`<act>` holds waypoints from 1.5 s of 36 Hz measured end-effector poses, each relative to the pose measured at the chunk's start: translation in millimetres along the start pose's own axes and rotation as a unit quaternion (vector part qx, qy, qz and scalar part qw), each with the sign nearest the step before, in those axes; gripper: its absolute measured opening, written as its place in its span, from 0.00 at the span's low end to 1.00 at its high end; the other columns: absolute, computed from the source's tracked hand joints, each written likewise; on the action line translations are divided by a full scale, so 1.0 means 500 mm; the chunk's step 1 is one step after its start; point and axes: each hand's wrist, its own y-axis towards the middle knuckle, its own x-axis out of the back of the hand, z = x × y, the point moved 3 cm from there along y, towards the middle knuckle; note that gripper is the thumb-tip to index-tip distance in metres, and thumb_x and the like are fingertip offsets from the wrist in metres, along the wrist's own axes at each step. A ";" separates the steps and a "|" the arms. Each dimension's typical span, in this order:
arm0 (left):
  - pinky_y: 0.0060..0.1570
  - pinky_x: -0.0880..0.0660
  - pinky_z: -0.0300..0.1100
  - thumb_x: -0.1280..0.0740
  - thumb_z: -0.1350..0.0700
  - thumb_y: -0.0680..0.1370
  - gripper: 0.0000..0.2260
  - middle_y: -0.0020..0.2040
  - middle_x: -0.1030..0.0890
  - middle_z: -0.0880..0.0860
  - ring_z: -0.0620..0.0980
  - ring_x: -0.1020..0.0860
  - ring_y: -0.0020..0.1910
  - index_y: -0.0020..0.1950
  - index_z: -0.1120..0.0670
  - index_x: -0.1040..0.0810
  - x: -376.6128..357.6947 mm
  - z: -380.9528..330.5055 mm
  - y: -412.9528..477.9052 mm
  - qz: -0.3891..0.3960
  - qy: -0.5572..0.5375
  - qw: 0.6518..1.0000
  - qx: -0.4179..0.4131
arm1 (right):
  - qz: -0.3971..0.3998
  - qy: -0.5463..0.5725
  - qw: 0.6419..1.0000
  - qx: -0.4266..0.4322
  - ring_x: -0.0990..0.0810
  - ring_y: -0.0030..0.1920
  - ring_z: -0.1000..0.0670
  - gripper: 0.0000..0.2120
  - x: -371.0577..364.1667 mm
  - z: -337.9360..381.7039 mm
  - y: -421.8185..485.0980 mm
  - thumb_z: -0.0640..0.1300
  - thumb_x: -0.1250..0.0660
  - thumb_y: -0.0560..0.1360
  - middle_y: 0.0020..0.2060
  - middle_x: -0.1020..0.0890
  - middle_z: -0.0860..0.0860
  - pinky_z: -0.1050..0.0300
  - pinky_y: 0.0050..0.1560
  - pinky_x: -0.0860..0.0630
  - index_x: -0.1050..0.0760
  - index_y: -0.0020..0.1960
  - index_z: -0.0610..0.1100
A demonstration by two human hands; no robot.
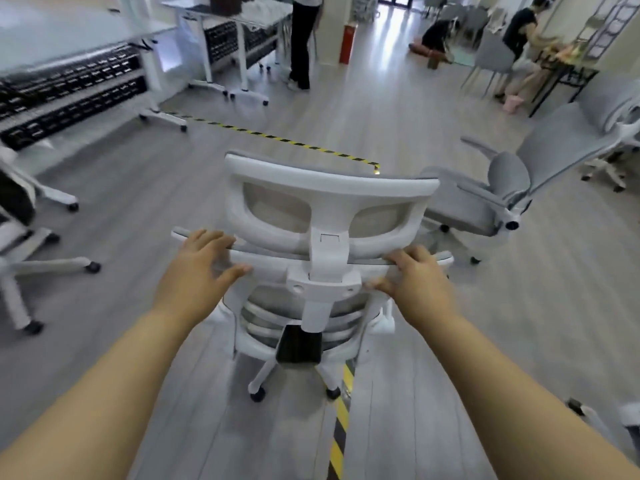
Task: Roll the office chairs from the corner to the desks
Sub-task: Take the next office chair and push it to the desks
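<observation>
The grey wood floor [381, 109] runs far out past both hands; the picture is smeared, so small things are hard to make out. Far ahead of the left hand [197, 268], off to its outer side, stand the white desks [86, 32]; their tops are cut off at the edge. The office chair [329, 188] is right in front of the person, out on the open floor, well apart from the desks; its seat is hidden behind its back. Out past the right hand [415, 282] sits a second chair [540, 157], partly cut off. Beside the left arm are more chair legs [45, 265] on wheels; the rest of those chairs is out of sight. Yellow and black striped tape [277, 137] lies beyond the fingers and also under the chair. Far off, a standing person [301, 39] shows only from the waist down. The left hand holds the top rim of the chair back, fingers bent over it, tips hidden, thumb on the near side; the right hand grips the same rim across the white neck post, fingers curled over.
</observation>
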 end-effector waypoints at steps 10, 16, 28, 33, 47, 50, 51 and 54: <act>0.68 0.41 0.47 0.31 0.48 0.74 0.23 0.72 0.34 0.52 0.48 0.44 0.74 0.66 0.54 0.28 0.050 0.074 0.112 -0.057 0.026 0.992 0.110 | 0.070 0.048 0.988 0.129 0.31 0.63 0.45 0.21 -0.083 0.093 0.268 0.57 0.34 0.73 0.61 0.28 0.52 0.49 0.57 0.26 0.26 0.64 0.50; 0.68 0.42 0.47 0.32 0.49 0.74 0.23 0.73 0.34 0.52 0.48 0.44 0.74 0.67 0.54 0.28 0.076 0.136 0.191 -0.082 0.044 0.984 0.149 | 0.098 0.064 0.978 0.170 0.31 0.63 0.45 0.20 -0.134 0.175 0.407 0.54 0.34 0.75 0.62 0.29 0.51 0.56 0.63 0.34 0.26 0.65 0.49; 0.69 0.42 0.47 0.31 0.49 0.73 0.24 0.70 0.32 0.54 0.51 0.41 0.73 0.66 0.56 0.27 0.151 0.320 0.423 -0.127 0.043 0.978 0.159 | 0.105 0.080 0.970 0.203 0.32 0.64 0.48 0.19 -0.258 0.369 0.663 0.57 0.35 0.75 0.61 0.30 0.54 0.52 0.58 0.28 0.27 0.64 0.52; 0.71 0.48 0.44 0.32 0.45 0.74 0.26 0.74 0.36 0.51 0.48 0.47 0.75 0.69 0.53 0.30 0.179 0.396 0.530 -0.125 0.047 0.977 0.168 | 0.104 0.079 0.970 0.207 0.32 0.63 0.48 0.19 -0.303 0.444 0.772 0.55 0.34 0.75 0.61 0.30 0.52 0.56 0.59 0.32 0.26 0.64 0.50; 0.69 0.38 0.50 0.32 0.46 0.73 0.25 0.69 0.31 0.53 0.51 0.40 0.73 0.66 0.56 0.29 0.226 0.549 0.825 -0.165 0.065 0.967 0.183 | 0.110 0.086 0.959 0.248 0.29 0.59 0.45 0.19 -0.433 0.610 1.110 0.54 0.33 0.74 0.56 0.29 0.52 0.51 0.57 0.29 0.25 0.62 0.48; 0.66 0.33 0.51 0.31 0.46 0.73 0.24 0.66 0.29 0.52 0.52 0.34 0.69 0.65 0.56 0.28 0.238 0.583 0.892 -0.178 0.068 0.963 0.188 | 0.109 0.101 0.952 0.267 0.29 0.58 0.43 0.19 -0.465 0.651 1.193 0.54 0.33 0.74 0.55 0.28 0.51 0.47 0.56 0.27 0.25 0.61 0.48; 0.65 0.33 0.50 0.31 0.46 0.73 0.24 0.65 0.29 0.52 0.51 0.33 0.68 0.64 0.56 0.27 0.241 0.593 0.914 -0.183 0.070 0.962 0.190 | 0.105 0.104 0.950 0.275 0.28 0.57 0.43 0.19 -0.476 0.665 1.219 0.54 0.32 0.73 0.54 0.28 0.50 0.46 0.55 0.26 0.24 0.61 0.47; 0.65 0.33 0.49 0.31 0.47 0.73 0.23 0.64 0.28 0.52 0.52 0.33 0.68 0.64 0.56 0.27 0.251 0.623 0.982 -0.187 0.080 0.958 0.202 | 0.114 0.097 0.944 0.293 0.28 0.57 0.42 0.19 -0.506 0.706 1.300 0.55 0.33 0.74 0.55 0.28 0.50 0.39 0.60 0.29 0.25 0.61 0.47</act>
